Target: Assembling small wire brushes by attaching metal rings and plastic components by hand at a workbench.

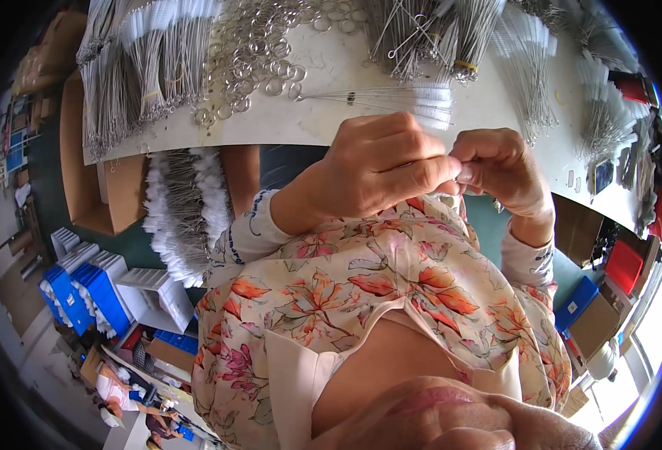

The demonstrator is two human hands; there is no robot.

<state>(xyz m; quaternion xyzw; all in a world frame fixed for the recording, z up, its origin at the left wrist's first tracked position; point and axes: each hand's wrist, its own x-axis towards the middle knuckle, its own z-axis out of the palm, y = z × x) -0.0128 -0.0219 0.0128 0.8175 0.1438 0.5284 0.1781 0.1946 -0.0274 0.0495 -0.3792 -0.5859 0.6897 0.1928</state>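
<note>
My left hand (376, 169) and my right hand (500, 169) meet in front of my chest, just below the white table's (331, 124) near edge. Both are pinched together on something small and pale between the fingertips; I cannot tell what it is. Right behind my hands, a loose row of thin wire brushes with white bristle tips (398, 97) lies on the table. A heap of small metal rings (260, 52) sits further back.
Bundles of wire brushes (136, 67) lie at the table's left, more bundles (428, 30) at the back, others (533, 82) to the right. A cardboard box (185, 206) holding white-tipped brushes stands below left. Blue and white crates (98, 289) sit on the floor.
</note>
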